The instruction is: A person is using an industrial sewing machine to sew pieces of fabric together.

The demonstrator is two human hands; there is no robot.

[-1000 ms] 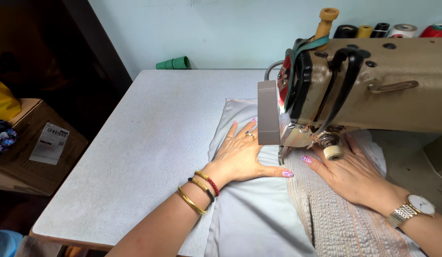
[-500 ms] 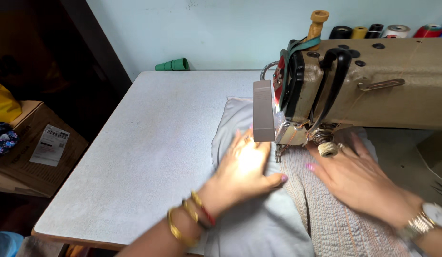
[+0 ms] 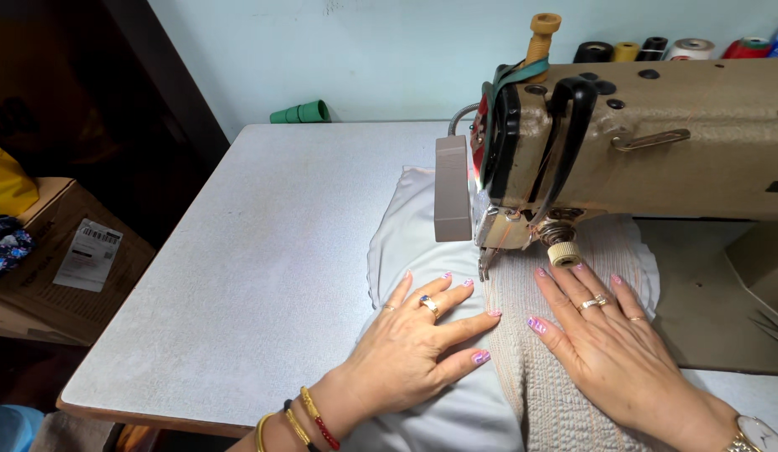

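While the pale grey cloth (image 3: 422, 226) lies flat on the sewing table (image 3: 263, 251) and runs under the head of the tan sewing machine (image 3: 649, 142), a strip of ribbed, cream-coloured knit fabric (image 3: 548, 393) sits on top of it, passing beneath the presser foot (image 3: 486, 266). The left hand (image 3: 414, 343) rests palm down on the grey cloth just left of the foot, fingers spread and flat, gripping nothing. The right hand (image 3: 615, 343) lies the same way on the knit strip to the right of the foot, fingers open and pressing.

Guiding this seam well seems to call for even, light pressure from both palms, so the two layers feed together without the stretchy knit creeping or puckering, and for fingertips kept clear of the needle area, which the left index and middle fingers already stand close to.

Further out, thread spools (image 3: 649, 50) line the wall behind the machine, a yellow spool pin (image 3: 541, 33) rises from its top, and a green cone (image 3: 301, 112) lies at the table's far edge. A cardboard box (image 3: 62, 268) with a label stands on the floor to the left. The machine's bulk hides the needle itself, so exact stitch position cannot be told.
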